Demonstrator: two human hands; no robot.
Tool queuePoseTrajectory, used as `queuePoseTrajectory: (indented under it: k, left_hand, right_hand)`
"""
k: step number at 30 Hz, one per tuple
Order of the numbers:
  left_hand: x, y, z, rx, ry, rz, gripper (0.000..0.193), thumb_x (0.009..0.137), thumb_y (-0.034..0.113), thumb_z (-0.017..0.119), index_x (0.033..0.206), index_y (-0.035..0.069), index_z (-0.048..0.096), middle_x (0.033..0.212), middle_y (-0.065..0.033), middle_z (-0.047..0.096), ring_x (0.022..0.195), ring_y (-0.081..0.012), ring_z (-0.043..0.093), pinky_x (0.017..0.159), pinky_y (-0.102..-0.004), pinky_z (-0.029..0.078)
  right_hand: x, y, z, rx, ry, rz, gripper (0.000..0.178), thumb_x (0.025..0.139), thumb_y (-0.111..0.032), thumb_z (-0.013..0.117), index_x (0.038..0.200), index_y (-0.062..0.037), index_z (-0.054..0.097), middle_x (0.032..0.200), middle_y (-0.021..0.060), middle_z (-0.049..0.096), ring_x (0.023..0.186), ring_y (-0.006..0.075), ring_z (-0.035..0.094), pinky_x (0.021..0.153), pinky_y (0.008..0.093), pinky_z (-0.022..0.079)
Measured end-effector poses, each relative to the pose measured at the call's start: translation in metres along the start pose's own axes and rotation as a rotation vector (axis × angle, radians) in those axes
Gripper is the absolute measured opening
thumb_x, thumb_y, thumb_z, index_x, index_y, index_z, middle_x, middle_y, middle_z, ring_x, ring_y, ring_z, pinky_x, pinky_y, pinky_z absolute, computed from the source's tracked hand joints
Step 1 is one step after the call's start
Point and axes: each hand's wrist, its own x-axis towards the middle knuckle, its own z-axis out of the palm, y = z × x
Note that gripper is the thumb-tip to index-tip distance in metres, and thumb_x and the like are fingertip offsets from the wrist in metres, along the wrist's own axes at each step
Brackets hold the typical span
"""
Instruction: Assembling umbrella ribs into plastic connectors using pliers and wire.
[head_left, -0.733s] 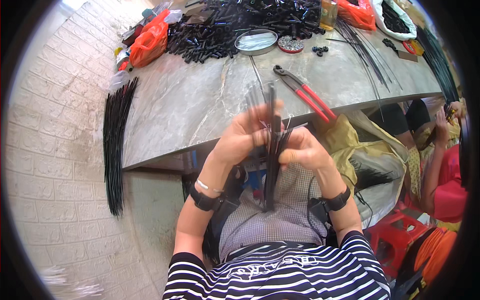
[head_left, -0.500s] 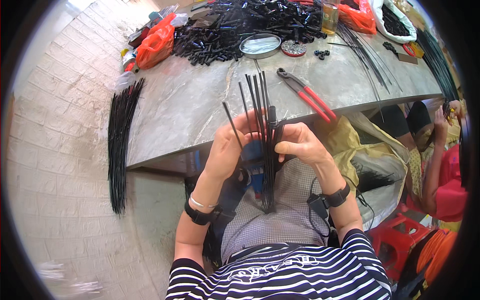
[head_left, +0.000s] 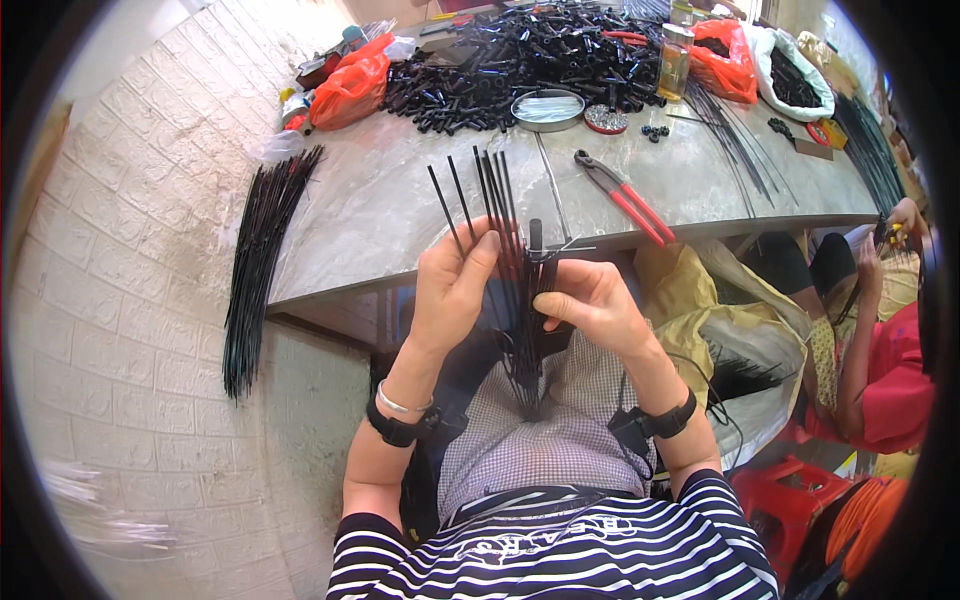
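Several thin black rods (head_left: 497, 190) stand upright in front of me, their lower ends gathered over my lap. My left hand (head_left: 450, 290) is closed on them, thumb toward me, with the tops fanned out above the fingers. Beside them my right hand (head_left: 605, 310) pinches a dark bundle of rods around a short black tube (head_left: 536, 236). From just below the tube's top a thin wire (head_left: 575, 248) sticks out to the right. What lies behind my fingers is hidden.
On the grey table (head_left: 380, 200) lie red-handled pliers (head_left: 628, 200), a heap of black tubes (head_left: 540, 60), a round tin of pale sticks (head_left: 548, 110) and a dish of small metal parts (head_left: 605, 119). A rod bundle (head_left: 265, 270) overhangs the left edge. A co-worker (head_left: 890, 350) sits at right.
The rods in my left hand are fanned further left, and its thumb now lies across them. The thin wire now sticks out to the right. The whole view has shifted slightly.
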Motion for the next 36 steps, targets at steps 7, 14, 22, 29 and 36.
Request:
queuePoseTrajectory:
  k: [7,14,22,29,36]
  left_hand:
    - [-0.010,0.011,-0.009,0.077,0.005,0.036,0.023,0.093,0.010,0.061,0.112,-0.003,0.063,0.096,-0.0072,0.068,0.086,-0.0120,0.066,0.073,-0.0261,0.055]
    - [-0.012,0.028,-0.027,-0.022,-0.095,-0.149,0.040,0.076,-0.002,0.075,0.114,-0.002,0.063,0.096,-0.0083,0.070,0.083,-0.0133,0.067,0.074,-0.0257,0.055]
    - [-0.007,0.029,-0.028,0.069,-0.073,-0.138,0.033,0.070,-0.001,0.078,0.101,0.000,0.068,0.092,-0.0044,0.069,0.082,-0.0109,0.065,0.074,-0.0256,0.053]
    - [0.007,0.016,-0.039,0.161,-0.125,-0.155,0.028,0.075,-0.001,0.075,0.102,-0.002,0.067,0.093,-0.0042,0.069,0.086,-0.0101,0.064,0.077,-0.0255,0.053]
    - [0.024,-0.002,-0.038,0.051,-0.168,-0.192,0.029,0.070,-0.008,0.074,0.098,-0.005,0.066,0.092,-0.0132,0.069,0.084,-0.0195,0.067,0.077,-0.0319,0.055]
  right_hand:
    - [-0.007,-0.009,0.021,-0.087,0.006,0.004,0.029,0.085,-0.006,0.068,0.113,0.0025,0.065,0.096,0.0041,0.067,0.082,0.0065,0.061,0.064,0.0208,0.053]
    - [-0.001,-0.011,0.034,-0.093,0.003,0.022,0.030,0.084,-0.005,0.067,0.113,0.0022,0.065,0.097,0.0056,0.068,0.085,0.0087,0.063,0.064,0.0212,0.053]
    - [0.011,-0.002,0.034,-0.107,0.000,0.036,0.022,0.083,-0.007,0.070,0.103,0.0022,0.066,0.089,0.0046,0.068,0.077,0.0086,0.063,0.062,0.0222,0.054]
    - [0.028,0.010,0.018,0.042,-0.027,0.125,0.015,0.081,-0.005,0.074,0.094,0.0000,0.068,0.084,0.0029,0.068,0.074,0.0083,0.064,0.059,0.0227,0.055]
    - [0.033,0.020,0.003,0.191,-0.030,0.164,0.020,0.079,-0.006,0.075,0.098,-0.0012,0.068,0.088,0.0041,0.070,0.074,0.0089,0.065,0.059,0.0229,0.055]
